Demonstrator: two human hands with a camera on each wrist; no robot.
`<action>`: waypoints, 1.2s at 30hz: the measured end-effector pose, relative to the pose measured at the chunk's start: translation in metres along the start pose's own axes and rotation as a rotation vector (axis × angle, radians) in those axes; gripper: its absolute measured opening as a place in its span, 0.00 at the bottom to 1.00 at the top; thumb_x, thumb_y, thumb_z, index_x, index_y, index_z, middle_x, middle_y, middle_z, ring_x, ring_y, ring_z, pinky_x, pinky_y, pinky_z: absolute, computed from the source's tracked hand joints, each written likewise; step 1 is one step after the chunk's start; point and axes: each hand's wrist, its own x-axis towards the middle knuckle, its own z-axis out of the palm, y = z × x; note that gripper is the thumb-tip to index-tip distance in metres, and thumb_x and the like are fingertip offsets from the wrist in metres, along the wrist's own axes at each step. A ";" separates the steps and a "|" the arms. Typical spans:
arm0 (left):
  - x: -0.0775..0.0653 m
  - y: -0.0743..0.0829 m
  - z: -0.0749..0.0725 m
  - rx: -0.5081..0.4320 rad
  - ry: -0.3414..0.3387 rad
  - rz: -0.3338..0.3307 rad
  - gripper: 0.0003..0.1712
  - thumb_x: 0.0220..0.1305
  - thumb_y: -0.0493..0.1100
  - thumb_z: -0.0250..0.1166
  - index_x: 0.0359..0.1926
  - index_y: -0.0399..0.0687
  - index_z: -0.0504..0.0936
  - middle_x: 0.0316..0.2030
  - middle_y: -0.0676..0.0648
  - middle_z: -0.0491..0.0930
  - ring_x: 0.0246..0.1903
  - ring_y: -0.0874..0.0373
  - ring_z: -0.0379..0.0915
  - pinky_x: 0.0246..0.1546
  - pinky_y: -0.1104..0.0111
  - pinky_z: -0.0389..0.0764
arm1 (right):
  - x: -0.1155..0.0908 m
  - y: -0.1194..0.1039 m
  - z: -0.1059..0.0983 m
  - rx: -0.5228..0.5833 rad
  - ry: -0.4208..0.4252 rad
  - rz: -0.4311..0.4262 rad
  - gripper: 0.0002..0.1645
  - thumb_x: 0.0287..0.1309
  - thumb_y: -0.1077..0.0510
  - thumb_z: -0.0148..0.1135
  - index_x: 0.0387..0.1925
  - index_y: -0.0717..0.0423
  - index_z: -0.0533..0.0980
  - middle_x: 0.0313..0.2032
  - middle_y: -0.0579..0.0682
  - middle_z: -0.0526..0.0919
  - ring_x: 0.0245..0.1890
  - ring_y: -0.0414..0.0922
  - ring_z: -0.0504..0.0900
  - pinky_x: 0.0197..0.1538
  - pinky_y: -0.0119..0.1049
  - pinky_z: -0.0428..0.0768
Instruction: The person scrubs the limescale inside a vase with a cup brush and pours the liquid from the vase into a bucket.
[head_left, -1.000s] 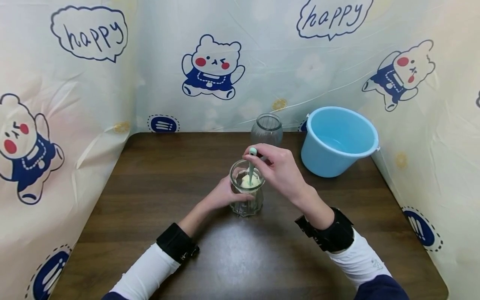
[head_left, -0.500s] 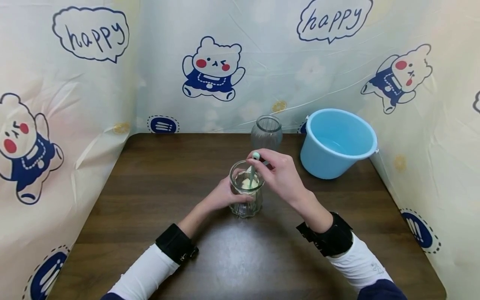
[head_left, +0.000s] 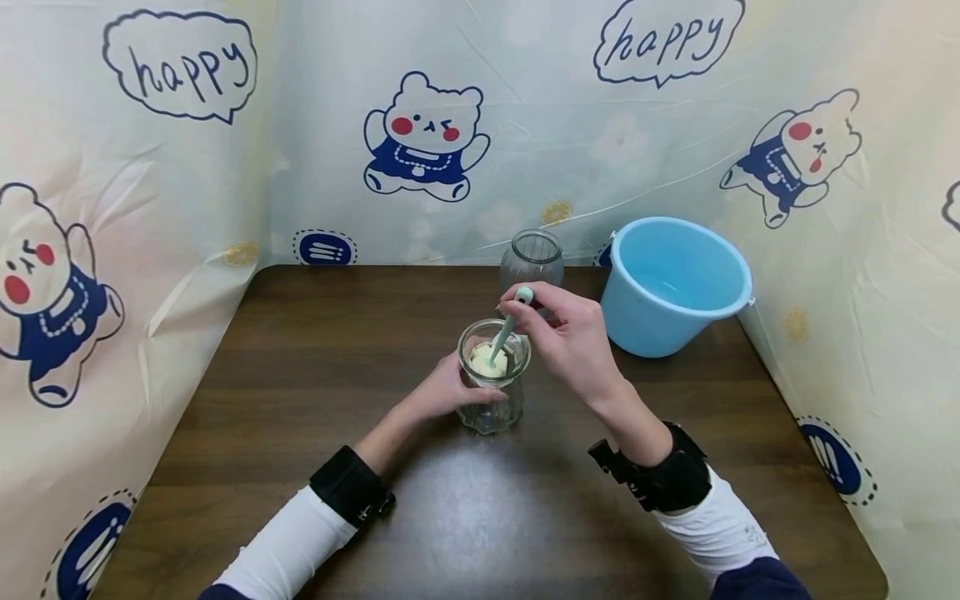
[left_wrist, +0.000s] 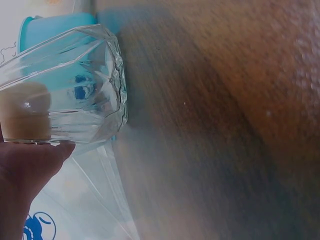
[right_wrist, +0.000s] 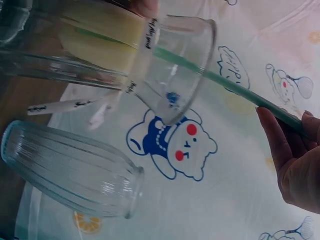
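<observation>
A clear ribbed glass vase [head_left: 491, 414] stands on the table in front of me, and my left hand [head_left: 444, 392] grips it around its side. In the left wrist view the thumb [left_wrist: 30, 165] lies along the glass. My right hand [head_left: 573, 342] pinches the pale green handle [head_left: 506, 332] of a sponge brush between thumb and fingers. Its cream sponge head [head_left: 486, 362] sits inside the vase. The right wrist view shows the handle [right_wrist: 230, 86] slanting out through the mouth. Around the neck runs a white ribbon [right_wrist: 142, 55] with black lettering.
Behind the right hand stands a second ribbed glass vase [head_left: 531, 265]. A light blue bucket [head_left: 652, 321] is at the back right of the brown wooden table [head_left: 315, 350]. A printed cloth [head_left: 315, 150] hangs around the back and sides.
My right hand has moved slightly up and right, and the brush handle leans further right. The sponge shows nearer the vase's mouth. My left hand keeps its grip in place.
</observation>
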 end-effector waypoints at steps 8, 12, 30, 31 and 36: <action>-0.002 0.003 0.001 -0.040 -0.026 0.013 0.46 0.55 0.40 0.81 0.72 0.46 0.67 0.62 0.41 0.78 0.58 0.49 0.78 0.63 0.55 0.76 | -0.010 0.021 0.019 0.039 -0.052 0.122 0.05 0.70 0.59 0.67 0.44 0.56 0.84 0.35 0.51 0.86 0.26 0.46 0.78 0.31 0.36 0.81; -0.002 0.002 0.001 -0.061 -0.046 0.025 0.45 0.56 0.40 0.81 0.71 0.47 0.67 0.63 0.38 0.79 0.59 0.44 0.79 0.62 0.55 0.77 | -0.014 0.028 0.027 0.062 -0.093 0.188 0.06 0.70 0.58 0.67 0.44 0.55 0.85 0.38 0.54 0.87 0.30 0.51 0.85 0.37 0.38 0.87; -0.001 0.004 -0.001 -0.032 -0.027 0.002 0.46 0.54 0.42 0.82 0.70 0.48 0.68 0.61 0.48 0.79 0.57 0.55 0.78 0.62 0.56 0.76 | 0.001 0.002 0.006 0.155 -0.067 0.176 0.06 0.70 0.63 0.65 0.46 0.60 0.84 0.40 0.52 0.88 0.36 0.46 0.87 0.40 0.45 0.89; -0.001 0.004 -0.001 -0.034 -0.028 0.008 0.46 0.54 0.41 0.82 0.71 0.48 0.68 0.61 0.47 0.79 0.58 0.54 0.78 0.62 0.56 0.76 | -0.001 0.004 0.008 0.154 -0.070 0.185 0.06 0.71 0.63 0.65 0.46 0.60 0.84 0.40 0.53 0.88 0.36 0.46 0.87 0.40 0.46 0.89; -0.002 0.002 -0.001 -0.042 -0.043 0.059 0.50 0.56 0.39 0.81 0.75 0.51 0.64 0.66 0.44 0.76 0.62 0.43 0.76 0.64 0.51 0.75 | -0.011 0.014 0.021 0.118 -0.125 0.227 0.07 0.73 0.59 0.64 0.45 0.58 0.84 0.37 0.53 0.88 0.32 0.45 0.85 0.39 0.41 0.88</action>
